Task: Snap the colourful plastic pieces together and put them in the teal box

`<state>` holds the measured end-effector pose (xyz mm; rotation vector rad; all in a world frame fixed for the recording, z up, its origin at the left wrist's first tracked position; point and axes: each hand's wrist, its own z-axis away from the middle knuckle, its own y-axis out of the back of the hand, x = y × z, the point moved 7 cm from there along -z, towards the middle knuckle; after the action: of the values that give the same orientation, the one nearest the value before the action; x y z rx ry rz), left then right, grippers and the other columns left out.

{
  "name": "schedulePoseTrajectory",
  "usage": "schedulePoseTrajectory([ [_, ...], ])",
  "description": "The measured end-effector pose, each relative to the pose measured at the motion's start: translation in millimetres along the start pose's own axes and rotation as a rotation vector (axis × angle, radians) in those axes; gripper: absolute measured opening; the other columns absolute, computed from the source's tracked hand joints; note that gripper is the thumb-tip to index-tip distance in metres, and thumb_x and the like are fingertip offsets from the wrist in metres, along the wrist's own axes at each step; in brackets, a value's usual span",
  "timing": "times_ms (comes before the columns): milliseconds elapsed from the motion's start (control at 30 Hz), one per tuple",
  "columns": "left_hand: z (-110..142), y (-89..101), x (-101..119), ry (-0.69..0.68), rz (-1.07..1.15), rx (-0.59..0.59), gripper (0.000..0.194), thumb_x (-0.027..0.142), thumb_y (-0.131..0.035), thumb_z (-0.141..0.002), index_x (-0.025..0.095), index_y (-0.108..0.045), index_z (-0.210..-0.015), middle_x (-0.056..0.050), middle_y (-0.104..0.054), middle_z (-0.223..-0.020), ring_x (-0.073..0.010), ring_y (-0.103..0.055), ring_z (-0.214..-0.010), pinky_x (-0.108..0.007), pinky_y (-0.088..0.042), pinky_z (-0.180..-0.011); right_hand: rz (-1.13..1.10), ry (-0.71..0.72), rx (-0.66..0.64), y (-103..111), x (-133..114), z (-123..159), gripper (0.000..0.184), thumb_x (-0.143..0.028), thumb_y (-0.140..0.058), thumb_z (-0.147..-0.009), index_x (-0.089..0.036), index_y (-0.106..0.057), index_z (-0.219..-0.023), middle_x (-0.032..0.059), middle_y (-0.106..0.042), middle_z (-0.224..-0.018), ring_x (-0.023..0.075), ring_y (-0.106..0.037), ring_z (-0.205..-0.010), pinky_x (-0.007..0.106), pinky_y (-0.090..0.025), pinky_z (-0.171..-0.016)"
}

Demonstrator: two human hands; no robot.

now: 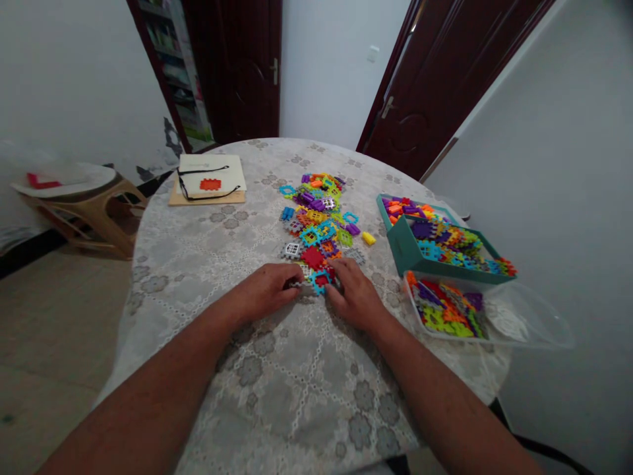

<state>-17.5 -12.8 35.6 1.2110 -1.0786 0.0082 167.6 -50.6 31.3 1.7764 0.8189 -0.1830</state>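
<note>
A pile of colourful plastic interlocking tiles point(319, 214) lies spread over the middle of a round table covered with a lace cloth point(277, 382). My left hand point(267, 290) and my right hand point(353, 293) rest on the cloth at the near end of the pile, fingers curled. Between them they pinch a small cluster of joined tiles point(320, 280), blue and red. A grey tile shows under my left fingertips.
A teal box point(403, 247) full of tiles stands at the right, with a clear plastic tub point(514, 323) of more tiles in front of it. A notebook with an orange tile and a black cord point(210, 178) lies at the far left. A wooden stool point(93, 204) stands beside the table.
</note>
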Motion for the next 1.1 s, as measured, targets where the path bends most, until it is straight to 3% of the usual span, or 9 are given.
schedulePoseTrajectory([
  [167, -1, -7.0, -3, -0.02, 0.023, -0.007, 0.007, 0.024, -0.061, -0.093, 0.022, -0.068, -0.094, 0.0, -0.066, -0.084, -0.0175, -0.059, -0.079, -0.029, -0.04, -0.074, 0.09, -0.053, -0.131, -12, 6, 3, 0.049, -0.026, -0.062, -0.098, -0.019, -0.056, -0.146, 0.0171, -0.061, -0.138, 0.0301, -0.061, -0.125, 0.046, -0.054, -0.105],
  [233, -1, -8.9, -4, -0.007, 0.043, 0.014, 0.01, 0.023, -0.062, -0.092, 0.023, -0.068, -0.1, 0.0, -0.067, -0.086, -0.0179, -0.06, -0.08, -0.03, -0.041, -0.075, 0.033, -0.018, -0.098, -10, 4, 2, 0.048, -0.023, -0.064, -0.097, -0.02, -0.057, -0.144, 0.0156, -0.063, -0.131, 0.0285, -0.062, -0.12, 0.044, -0.054, -0.102],
  [367, -1, -8.0, -6, 0.027, 0.061, 0.057, 0.027, 0.021, -0.065, -0.09, 0.024, -0.067, -0.117, -0.001, -0.069, -0.09, -0.0187, -0.061, -0.081, -0.031, -0.043, -0.077, -0.109, 0.035, 0.01, -2, -3, 0, 0.024, -0.021, -0.063, -0.098, -0.02, -0.068, -0.121, 0.0084, -0.067, -0.105, 0.0228, -0.064, -0.097, 0.036, -0.053, -0.087],
  [600, -2, -7.0, 1, -0.065, -0.011, 0.059, 0.008, 0.02, -0.065, -0.091, 0.021, -0.069, -0.097, -0.002, -0.065, -0.09, -0.0184, -0.059, -0.083, -0.031, -0.042, -0.077, -0.303, 0.063, -0.032, -2, -18, 4, 0.015, -0.02, -0.061, -0.097, -0.023, -0.071, -0.108, 0.0021, -0.071, -0.092, 0.0181, -0.066, -0.084, 0.031, -0.052, -0.078],
  [667, -2, -6.7, 3, -0.104, -0.015, 0.069, 0.004, 0.02, -0.065, -0.091, 0.021, -0.068, -0.094, -0.002, -0.063, -0.09, -0.018, -0.057, -0.084, -0.031, -0.041, -0.077, -0.326, 0.098, -0.038, 0, -19, 4, 0.019, -0.017, -0.057, -0.097, -0.024, -0.072, -0.106, 0.0021, -0.073, -0.092, 0.0181, -0.069, -0.084, 0.031, -0.054, -0.081],
  [733, -1, -6.9, 4, -0.127, -0.02, 0.08, 0.002, 0.019, -0.066, -0.09, 0.021, -0.066, -0.091, -0.002, -0.062, -0.091, -0.0178, -0.056, -0.084, -0.031, -0.041, -0.076, -0.278, 0.083, 0.044, 6, -11, 3, 0.024, -0.014, -0.053, -0.096, -0.023, -0.072, -0.107, 0.0043, -0.075, -0.098, 0.0195, -0.071, -0.091, 0.034, -0.056, -0.087],
  [867, -1, -9.7, 4, -0.123, -0.002, 0.066, 0.005, 0.018, -0.068, -0.09, 0.021, -0.066, -0.093, -0.001, -0.063, -0.09, -0.0173, -0.056, -0.082, -0.03, -0.042, -0.076, -0.012, -0.056, 0.209, 17, 22, 0, 0.038, -0.016, -0.053, -0.095, -0.019, -0.068, -0.129, 0.0162, -0.069, -0.129, 0.0282, -0.065, -0.123, 0.047, -0.053, -0.109],
  [967, -1, -11.1, 3, -0.095, 0.031, 0.045, 0.013, 0.019, -0.068, -0.091, 0.023, -0.07, -0.103, -0.001, -0.068, -0.093, -0.0173, -0.059, -0.081, -0.031, -0.044, -0.077, 0.096, -0.101, 0.115, 11, 40, -2, 0.047, -0.018, -0.056, -0.094, -0.015, -0.063, -0.14, 0.0203, -0.063, -0.141, 0.0319, -0.058, -0.135, 0.051, -0.049, -0.116],
  [1100, -1, -10.1, 4, -0.091, 0.024, 0.045, 0.017, 0.021, -0.067, -0.093, 0.024, -0.073, -0.109, -0.003, -0.073, -0.098, -0.0192, -0.064, -0.086, -0.033, -0.047, -0.081, 0.1, -0.125, 0.032, 5, 51, -2, 0.052, -0.019, -0.058, -0.093, -0.018, -0.061, -0.145, 0.0173, -0.065, -0.137, 0.0303, -0.06, -0.132, 0.049, -0.05, -0.115],
])
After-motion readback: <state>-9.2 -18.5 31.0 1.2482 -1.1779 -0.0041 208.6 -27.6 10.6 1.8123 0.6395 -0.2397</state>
